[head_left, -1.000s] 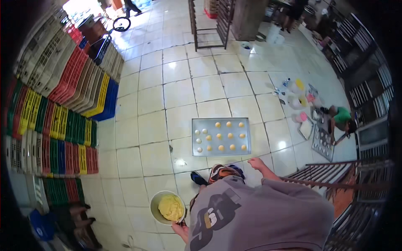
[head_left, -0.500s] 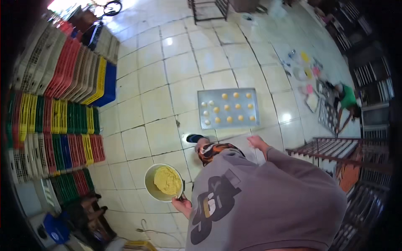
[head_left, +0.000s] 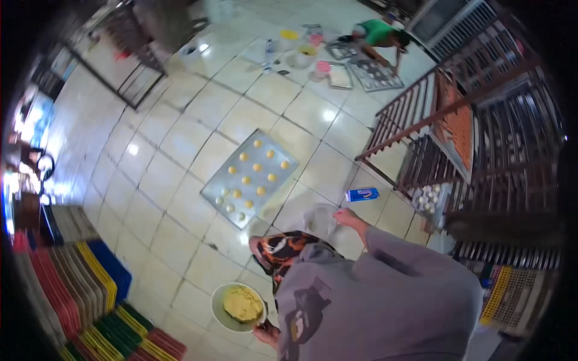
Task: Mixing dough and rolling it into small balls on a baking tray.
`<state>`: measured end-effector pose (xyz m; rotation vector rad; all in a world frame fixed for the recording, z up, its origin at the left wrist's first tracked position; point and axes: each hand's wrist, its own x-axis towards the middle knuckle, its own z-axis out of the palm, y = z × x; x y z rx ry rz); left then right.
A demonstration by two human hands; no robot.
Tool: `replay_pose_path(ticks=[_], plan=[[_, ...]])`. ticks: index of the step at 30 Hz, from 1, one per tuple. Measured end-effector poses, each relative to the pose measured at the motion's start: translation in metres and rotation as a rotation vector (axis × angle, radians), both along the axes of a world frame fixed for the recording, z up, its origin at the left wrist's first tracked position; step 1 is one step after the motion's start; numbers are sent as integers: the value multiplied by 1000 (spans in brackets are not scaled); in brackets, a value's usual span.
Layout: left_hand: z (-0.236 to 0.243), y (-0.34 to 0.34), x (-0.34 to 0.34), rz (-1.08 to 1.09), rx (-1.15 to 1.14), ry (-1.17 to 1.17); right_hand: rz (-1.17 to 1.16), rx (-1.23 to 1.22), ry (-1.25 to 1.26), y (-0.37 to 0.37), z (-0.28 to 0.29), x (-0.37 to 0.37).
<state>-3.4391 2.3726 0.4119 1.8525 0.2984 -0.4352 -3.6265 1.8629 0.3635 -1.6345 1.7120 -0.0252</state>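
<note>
At the lower middle, my left hand (head_left: 267, 333) grips the rim of a round white bucket (head_left: 217, 304). Yellow dough (head_left: 242, 304) lies inside it. My right hand (head_left: 347, 218) is raised in front of my body with its fingers closed. A see-through plastic bag or container (head_left: 319, 220) shows right beside these fingers; I cannot tell whether they hold it. Ahead on the floor, a metal baking tray (head_left: 226, 174) carries several round dough balls (head_left: 245, 180), mostly yellow, with a few paler ones at the near left corner.
A blue packet (head_left: 362, 194) lies beyond my right hand. Brown metal racks (head_left: 415, 123) stand on the right, stacked coloured crates (head_left: 78, 283) at the lower left. Far off, a person in green (head_left: 378, 33) bends over another tray (head_left: 376, 75), near bowls and a bottle (head_left: 269, 51).
My view has turned to the right, so the tray appears further left and slanted. The plastic item and the blue packet have come into clearer view. My left hand keeps its grip on the bucket.
</note>
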Motion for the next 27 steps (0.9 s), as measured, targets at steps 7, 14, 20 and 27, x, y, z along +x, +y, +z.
replay_pose_path(ticks=[7,14,20,27], plan=[[9,-57,90,236,-268,512,-117,-119,-40,37,-13,-32],[11,-72,125,-792,317,53,-182,-133,-294,11,50,43],[30,-146,110,-109,-282,567,127,82,-375,24,84,94],[9,-227,76,-84,-251,619,445,148,-240,17,44,106]])
